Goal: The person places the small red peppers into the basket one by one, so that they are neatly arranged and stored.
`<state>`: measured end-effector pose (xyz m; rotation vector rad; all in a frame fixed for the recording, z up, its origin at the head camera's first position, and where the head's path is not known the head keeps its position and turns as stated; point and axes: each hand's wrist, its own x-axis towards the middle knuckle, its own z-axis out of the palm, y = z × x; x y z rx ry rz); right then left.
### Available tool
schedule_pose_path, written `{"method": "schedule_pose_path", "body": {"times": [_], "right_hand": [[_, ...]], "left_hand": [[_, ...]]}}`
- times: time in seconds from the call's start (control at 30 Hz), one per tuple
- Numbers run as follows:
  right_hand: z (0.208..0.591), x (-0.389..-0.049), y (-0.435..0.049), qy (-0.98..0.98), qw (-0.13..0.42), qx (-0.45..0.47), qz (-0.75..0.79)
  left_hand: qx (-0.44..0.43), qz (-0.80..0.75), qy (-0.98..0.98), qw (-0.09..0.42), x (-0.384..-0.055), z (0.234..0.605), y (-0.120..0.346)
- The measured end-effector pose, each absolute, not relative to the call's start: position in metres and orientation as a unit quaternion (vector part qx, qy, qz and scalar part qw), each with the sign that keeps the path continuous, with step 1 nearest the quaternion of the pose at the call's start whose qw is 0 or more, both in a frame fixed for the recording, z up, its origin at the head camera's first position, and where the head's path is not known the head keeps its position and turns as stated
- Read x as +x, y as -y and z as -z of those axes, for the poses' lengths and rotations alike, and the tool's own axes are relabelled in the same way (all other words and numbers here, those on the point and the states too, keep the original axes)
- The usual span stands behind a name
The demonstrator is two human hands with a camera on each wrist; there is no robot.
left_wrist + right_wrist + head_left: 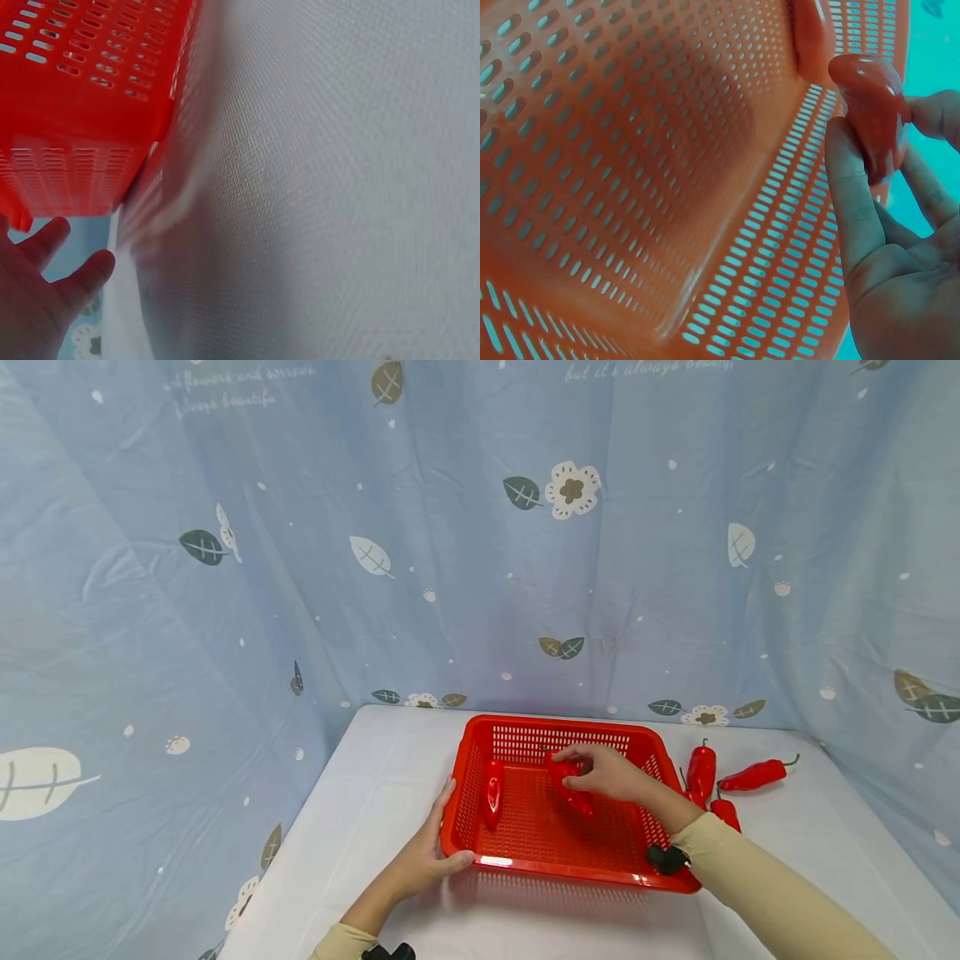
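Your right hand [603, 773] pinches 1 pepper [577, 801] over the basket [570, 871], where a 2nd pepper [492, 795] lies near the left wall [467, 806], your left hand [422, 858] rests spread at a near corner [453, 842], and the right wall [654, 767] fences off loose peppers [753, 776] on the table [382, 777].

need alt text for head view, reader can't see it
A person's right grip holds a red pepper over a red basket, while the left grip touches its left rim. Another pepper lies in the basket, and more peppers lie on the white table to its right.
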<state>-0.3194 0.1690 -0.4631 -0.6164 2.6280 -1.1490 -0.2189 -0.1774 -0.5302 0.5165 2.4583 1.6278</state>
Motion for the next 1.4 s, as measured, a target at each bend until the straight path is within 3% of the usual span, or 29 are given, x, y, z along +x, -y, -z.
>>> {"method": "schedule_pose_path", "body": {"times": [0.93,1.4], "right_hand": [[0.477,-0.326,-0.128,-0.879,0.147,-0.225,0.394],[0.486,-0.332,-0.11,-0.889,0.141,-0.221,0.375]], "left_hand": [[0.173,-0.548,-0.815,0.073,-0.219,0.53,0.176],[0.172,-0.542,-0.82,0.072,-0.219,0.53,0.177]]}}
